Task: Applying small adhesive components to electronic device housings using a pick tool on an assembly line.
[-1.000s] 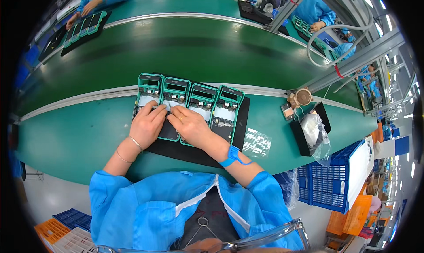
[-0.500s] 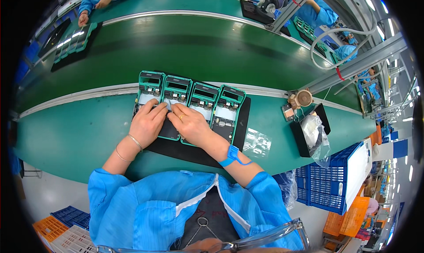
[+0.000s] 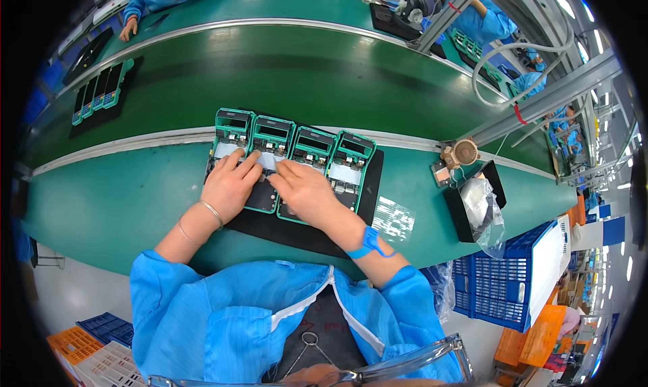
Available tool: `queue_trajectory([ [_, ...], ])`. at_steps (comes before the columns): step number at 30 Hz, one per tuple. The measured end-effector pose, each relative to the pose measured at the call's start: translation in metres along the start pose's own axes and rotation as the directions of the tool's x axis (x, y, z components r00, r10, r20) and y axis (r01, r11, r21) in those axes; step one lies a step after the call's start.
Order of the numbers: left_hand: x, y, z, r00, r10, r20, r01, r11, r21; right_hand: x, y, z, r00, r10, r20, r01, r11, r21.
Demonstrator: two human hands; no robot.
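Note:
Several teal-framed device housings with circuit boards stand in a row on a black mat [image 3: 290, 236]. My left hand [image 3: 233, 184] reaches over the two leftmost, its fingers stretched out and spread. Its fingertips lie at a white rectangular pad [image 3: 267, 161] in the second housing [image 3: 273, 127]. From the other side my right hand [image 3: 307, 192] comes over the second and third housing [image 3: 314, 139], its fingers extended, fingertips at the pad's right end. No held object shows in either hand. Another white pad shows plainly in the rightmost housing [image 3: 346, 174].
Behind the bench runs a green conveyor belt [image 3: 270, 69] carrying a mat with more teal devices [image 3: 102, 93]. To the right lie a clear sheet with small labels [image 3: 394, 219], a small brown fan [image 3: 464, 152] and a black box [image 3: 460, 215] with plastic bags. Co-workers sit across the belt.
My right hand has shifted slightly right, away from my left, so more of the white pad shows. On the belt the far devices have moved left and nearer, away from a co-worker's hand.

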State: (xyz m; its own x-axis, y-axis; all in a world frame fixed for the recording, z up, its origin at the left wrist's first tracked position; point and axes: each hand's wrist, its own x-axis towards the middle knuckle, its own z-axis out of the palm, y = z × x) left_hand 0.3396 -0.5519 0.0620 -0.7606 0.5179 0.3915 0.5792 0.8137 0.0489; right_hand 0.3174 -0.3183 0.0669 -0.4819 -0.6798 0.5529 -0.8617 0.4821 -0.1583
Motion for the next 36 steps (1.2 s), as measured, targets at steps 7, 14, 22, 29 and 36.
queue_trajectory([
  [7,-0.008,0.011,0.006,0.997,-0.034,-0.071,0.034,0.999,0.002,-0.121,0.002,-0.122,0.943,0.308,-0.124,-0.311,0.95,-0.013],
  [14,0.035,0.107,0.006,0.944,0.281,-0.172,-0.325,0.881,-0.345,-0.217,-0.026,-0.155,0.813,0.565,-0.144,-0.572,0.82,-0.016],
  [22,0.078,0.201,0.07,0.764,0.641,-0.074,-0.604,0.67,-0.431,-0.241,-0.031,-0.149,0.81,0.562,-0.167,-0.568,0.823,0.013],
  [29,0.084,0.208,0.074,0.747,0.664,0.038,-0.598,0.695,-0.399,-0.252,-0.029,-0.151,0.806,0.565,-0.178,-0.575,0.818,-0.006],
  [36,0.078,0.204,0.077,0.764,0.643,0.055,-0.574,0.716,-0.397,-0.25,-0.025,-0.145,0.867,0.475,-0.151,-0.491,0.867,-0.085],
])
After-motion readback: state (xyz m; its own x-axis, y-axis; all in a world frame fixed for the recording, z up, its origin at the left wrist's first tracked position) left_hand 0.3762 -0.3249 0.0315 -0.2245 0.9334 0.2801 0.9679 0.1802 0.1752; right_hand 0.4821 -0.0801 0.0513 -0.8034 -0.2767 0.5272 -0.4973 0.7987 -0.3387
